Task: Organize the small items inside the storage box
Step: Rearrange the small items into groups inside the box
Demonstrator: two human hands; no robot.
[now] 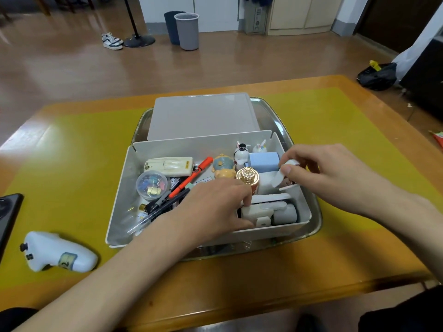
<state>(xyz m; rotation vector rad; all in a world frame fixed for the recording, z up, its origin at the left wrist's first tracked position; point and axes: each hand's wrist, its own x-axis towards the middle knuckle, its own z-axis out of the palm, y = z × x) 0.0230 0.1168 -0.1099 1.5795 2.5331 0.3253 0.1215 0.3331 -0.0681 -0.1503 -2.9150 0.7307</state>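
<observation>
A white storage box [119, 207] sits in a metal tray [316, 219] on the yellow table. Inside lie a round case of coloured binder clips [151, 185], a cream stapler-like device [169, 166], a red pen [190, 179], a bear figurine [223, 167], a blue box [263, 161], small rabbit figurines [241, 150] and a gold-capped bottle [248, 177]. My left hand [213, 209] reaches into the box's near middle, its fingers by the gold-capped bottle and a white gadget [261, 212]. My right hand [333, 173] pinches a small white plastic piece [284, 174] over the box's right side.
The box's frosted lid [201, 116] lies behind it in the tray. A white game controller [57, 251] rests at the table's left front, with a dark device [9, 212] at the left edge. Bins and shoes stand on the floor beyond.
</observation>
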